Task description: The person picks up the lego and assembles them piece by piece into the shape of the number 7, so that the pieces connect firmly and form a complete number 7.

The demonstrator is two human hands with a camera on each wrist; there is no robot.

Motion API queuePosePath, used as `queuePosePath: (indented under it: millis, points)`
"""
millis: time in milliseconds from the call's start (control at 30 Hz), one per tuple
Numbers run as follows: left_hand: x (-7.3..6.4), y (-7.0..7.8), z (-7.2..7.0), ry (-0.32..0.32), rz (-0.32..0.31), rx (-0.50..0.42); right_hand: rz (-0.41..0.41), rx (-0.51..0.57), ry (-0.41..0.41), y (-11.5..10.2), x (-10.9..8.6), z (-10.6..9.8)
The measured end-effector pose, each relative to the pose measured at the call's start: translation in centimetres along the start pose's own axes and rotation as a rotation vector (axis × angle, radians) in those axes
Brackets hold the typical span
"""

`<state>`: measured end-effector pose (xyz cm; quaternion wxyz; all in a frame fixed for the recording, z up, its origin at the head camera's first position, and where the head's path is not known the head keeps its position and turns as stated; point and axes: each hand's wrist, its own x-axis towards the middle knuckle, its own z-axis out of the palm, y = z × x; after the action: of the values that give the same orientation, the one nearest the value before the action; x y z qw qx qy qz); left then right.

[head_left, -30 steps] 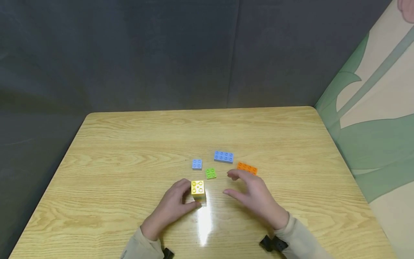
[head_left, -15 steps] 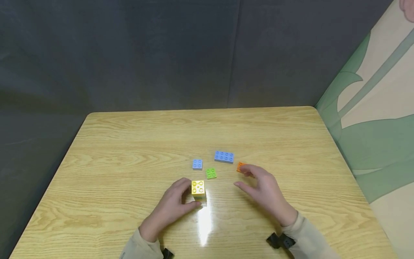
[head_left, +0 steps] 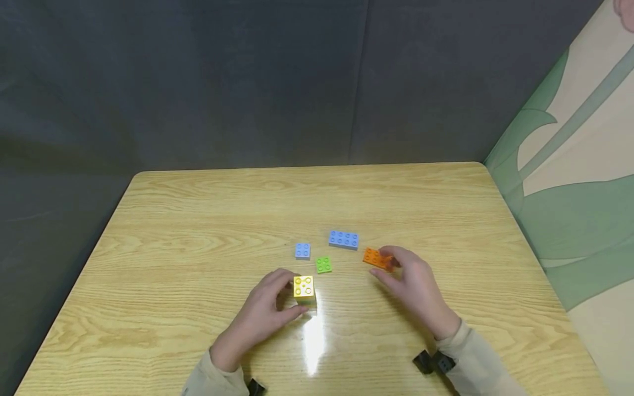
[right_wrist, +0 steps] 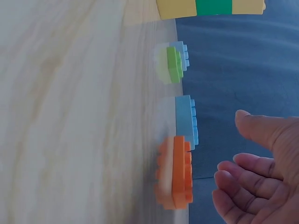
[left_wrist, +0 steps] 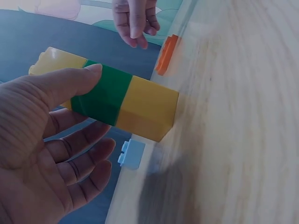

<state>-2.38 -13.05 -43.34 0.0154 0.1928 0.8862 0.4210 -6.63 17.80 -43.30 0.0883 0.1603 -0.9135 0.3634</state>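
Tower point(head_left: 304, 287), yellow at both ends and green in the middle, stands upright on the tabletop point(head_left: 198, 220), with the left grip point(head_left: 260, 313) pinching it, thumb against the green part. The right grip point(head_left: 415, 289) is spread, thumb and fingers apart, just above the orange brick point(head_left: 373, 258), which lies studs up. Near that is the long blue brick point(head_left: 344, 240); the small lime brick point(head_left: 323, 265) and small blue brick point(head_left: 302, 251) lie just beyond the tower.
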Motion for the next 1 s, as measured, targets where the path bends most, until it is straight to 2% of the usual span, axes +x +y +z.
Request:
queuePosePath:
  millis: [700, 1000]
  points:
    - [0.1, 1.1, -0.9, 0.023, 0.04, -0.008, 0.119, -0.086, -0.092, 1.6, 0.7, -0.1]
    - [0.2, 1.5, -1.2, 0.038, 0.086, 0.008, 0.143, -0.12, -0.13, 1.9, 0.8, -0.1]
